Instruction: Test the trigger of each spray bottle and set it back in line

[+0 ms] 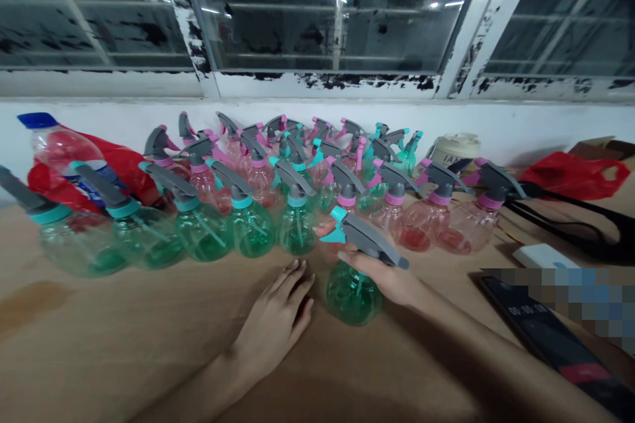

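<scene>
My right hand (384, 274) is wrapped around the neck of a green spray bottle (353, 294) with a grey and teal trigger head, standing on the brown table (124, 357) in front of the others. My left hand (275, 320) lies flat on the table just left of that bottle, fingers stretched out, holding nothing. Behind them stand rows of several spray bottles: green ones (248, 228) on the left and front, pink ones (436, 221) on the right and back.
A clear water bottle with a blue cap (59, 145) lies on red plastic at far left. A cream tub (454, 145), a red bag (570, 175), black straps (585, 221), a white box (543, 256) and a phone (550, 337) sit at right. A wall with windows is behind.
</scene>
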### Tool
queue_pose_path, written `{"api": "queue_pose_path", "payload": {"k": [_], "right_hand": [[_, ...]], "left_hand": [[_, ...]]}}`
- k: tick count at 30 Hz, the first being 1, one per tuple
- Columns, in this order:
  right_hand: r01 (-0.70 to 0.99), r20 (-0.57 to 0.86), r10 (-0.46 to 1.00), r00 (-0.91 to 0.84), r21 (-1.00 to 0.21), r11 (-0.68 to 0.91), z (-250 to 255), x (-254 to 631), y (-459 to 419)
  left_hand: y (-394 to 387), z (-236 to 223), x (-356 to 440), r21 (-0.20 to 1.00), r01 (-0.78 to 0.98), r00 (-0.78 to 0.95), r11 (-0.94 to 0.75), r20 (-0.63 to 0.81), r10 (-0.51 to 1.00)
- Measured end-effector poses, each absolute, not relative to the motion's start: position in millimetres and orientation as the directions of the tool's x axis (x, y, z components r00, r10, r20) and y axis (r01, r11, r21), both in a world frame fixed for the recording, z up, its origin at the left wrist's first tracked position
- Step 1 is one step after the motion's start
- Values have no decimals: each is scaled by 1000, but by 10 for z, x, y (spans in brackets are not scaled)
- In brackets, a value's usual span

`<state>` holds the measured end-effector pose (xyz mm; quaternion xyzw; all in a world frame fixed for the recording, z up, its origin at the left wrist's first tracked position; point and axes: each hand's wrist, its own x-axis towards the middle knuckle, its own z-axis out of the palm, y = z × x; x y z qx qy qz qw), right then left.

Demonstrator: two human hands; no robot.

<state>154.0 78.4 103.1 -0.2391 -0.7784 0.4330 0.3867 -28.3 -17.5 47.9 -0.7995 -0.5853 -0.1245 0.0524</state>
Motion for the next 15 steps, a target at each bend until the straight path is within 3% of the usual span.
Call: {"api": "queue_pose_path", "payload": {"k": [7,15], "right_hand": [[-16,330,773,-541,-923,384,988,1554,781],[1,330,770,-546,-919,395,1010,1546,778]], "left_hand": [[-169,487,-264,55,952,281,-302,243,929],[-169,510,-254,36,951,289,-307,245,925]]}}
